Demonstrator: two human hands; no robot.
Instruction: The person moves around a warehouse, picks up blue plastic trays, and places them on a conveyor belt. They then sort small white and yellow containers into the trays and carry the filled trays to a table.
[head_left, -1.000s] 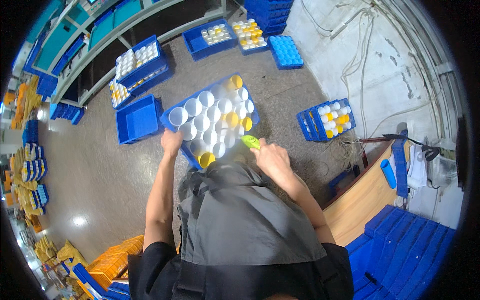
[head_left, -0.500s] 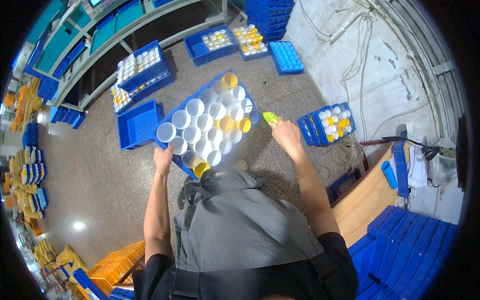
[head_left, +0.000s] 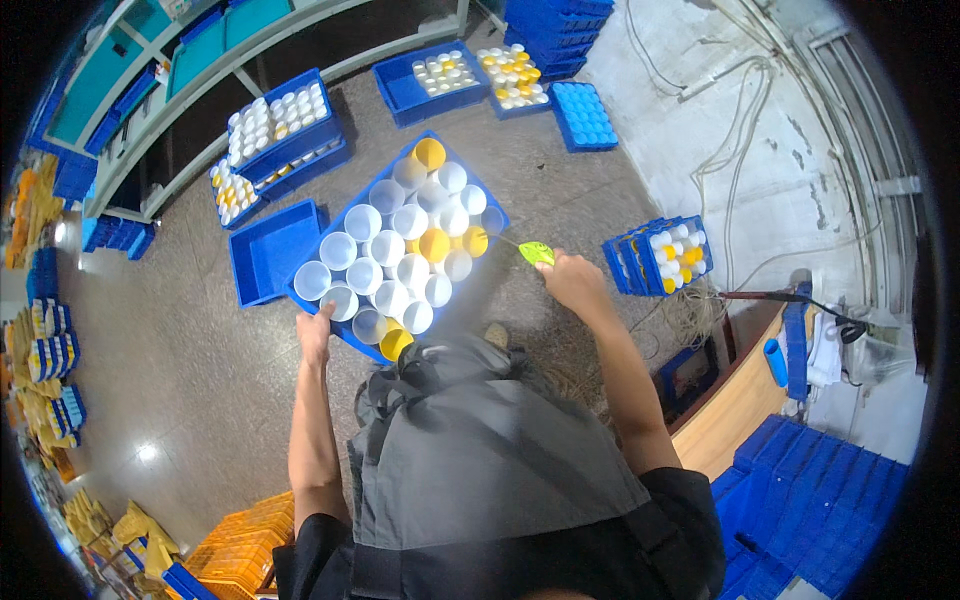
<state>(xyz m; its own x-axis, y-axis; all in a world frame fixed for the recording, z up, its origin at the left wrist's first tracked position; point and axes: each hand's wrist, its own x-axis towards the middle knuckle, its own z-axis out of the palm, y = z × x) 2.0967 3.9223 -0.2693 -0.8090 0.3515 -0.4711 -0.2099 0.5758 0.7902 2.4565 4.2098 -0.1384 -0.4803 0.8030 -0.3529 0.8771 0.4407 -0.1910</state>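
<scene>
A blue crate (head_left: 352, 341) is tilted in front of me, filled with rows of round, open white cups (head_left: 410, 222) and several yellow cups (head_left: 434, 245). My left hand (head_left: 314, 335) grips its near left edge, thumb on the rim beside the cups. In my closed right hand (head_left: 576, 284) is a tool with a lime-green handle (head_left: 536, 254) and a thin shaft. The shaft points left at the crate's right side, close to a yellow cup (head_left: 476, 240); whether its tip touches the cup, I cannot tell.
An empty blue crate (head_left: 270, 255) lies on the floor at left. Blue crates of white and yellow pieces stand behind (head_left: 285, 120) and at right (head_left: 680, 255). Stacked blue crates (head_left: 810, 500) fill the lower right, beside a wooden board (head_left: 730, 390). Orange crates (head_left: 235, 545) stand lower left.
The crate has shifted slightly left and turned a little in my left hand. The tool in my right hand has turned, and its thin shaft now shows, pointing toward the cups.
</scene>
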